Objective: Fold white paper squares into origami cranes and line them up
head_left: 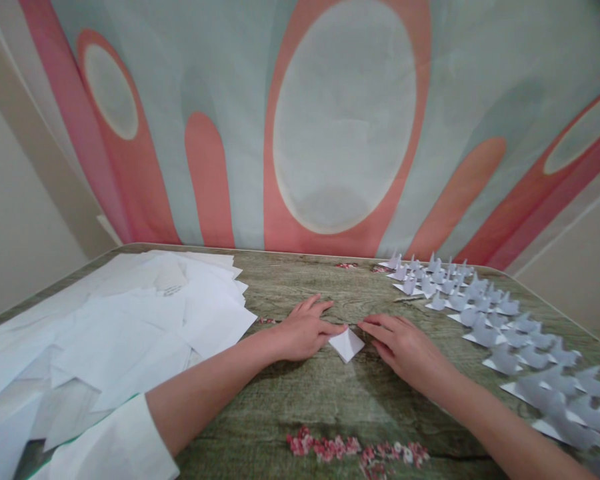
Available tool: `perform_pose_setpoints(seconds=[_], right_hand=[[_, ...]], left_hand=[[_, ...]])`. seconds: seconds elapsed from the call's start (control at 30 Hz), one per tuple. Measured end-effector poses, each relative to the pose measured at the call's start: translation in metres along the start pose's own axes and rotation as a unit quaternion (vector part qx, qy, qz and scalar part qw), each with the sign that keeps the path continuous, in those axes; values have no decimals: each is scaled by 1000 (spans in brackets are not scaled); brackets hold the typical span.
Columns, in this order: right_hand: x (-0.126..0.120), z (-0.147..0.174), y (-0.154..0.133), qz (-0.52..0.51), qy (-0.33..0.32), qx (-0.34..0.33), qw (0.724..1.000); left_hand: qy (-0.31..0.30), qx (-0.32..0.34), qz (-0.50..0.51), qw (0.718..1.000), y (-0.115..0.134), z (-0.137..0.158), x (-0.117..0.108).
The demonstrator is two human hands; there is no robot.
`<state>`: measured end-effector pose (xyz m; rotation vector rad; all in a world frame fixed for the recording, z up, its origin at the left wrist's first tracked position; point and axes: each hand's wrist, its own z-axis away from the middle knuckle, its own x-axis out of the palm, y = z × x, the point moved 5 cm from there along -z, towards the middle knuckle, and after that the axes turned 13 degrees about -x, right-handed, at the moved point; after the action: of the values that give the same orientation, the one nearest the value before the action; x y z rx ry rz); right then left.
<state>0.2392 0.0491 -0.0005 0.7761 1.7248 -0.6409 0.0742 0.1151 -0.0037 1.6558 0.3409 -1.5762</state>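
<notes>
A small folded white paper square [347,345] lies on the table between my hands, one corner turned toward me and a crease running down its middle. My left hand [305,330] rests flat on the tabletop with fingers spread, its thumb tip touching the paper's upper left edge. On the other side, my right hand [400,343] has its fingers stretched out toward the paper's upper right edge. Whether its fingertips touch the paper, I cannot tell. Neither hand grips anything.
Loose white paper sheets [130,320] cover the table's left side. Rows of folded white paper figures [480,320] stand along the right. The wood-patterned table [260,427] bears printed pink flowers [325,445]. Behind it hangs a pink and pale green backdrop [250,133].
</notes>
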Motion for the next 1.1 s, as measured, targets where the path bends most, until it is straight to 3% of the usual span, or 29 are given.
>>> perform_pose_setpoints(seconds=[0.43, 0.77, 1.1], right_hand=[[-1, -1, -6, -16, 68, -83, 994], [-1, -2, -9, -28, 45, -113, 992], [-5, -2, -19, 22, 74, -172, 982]], left_hand=[[-6, 0, 3, 1000, -4, -3, 4], [4, 6, -4, 1000, -6, -5, 5], [2, 2, -4, 1000, -4, -3, 4]])
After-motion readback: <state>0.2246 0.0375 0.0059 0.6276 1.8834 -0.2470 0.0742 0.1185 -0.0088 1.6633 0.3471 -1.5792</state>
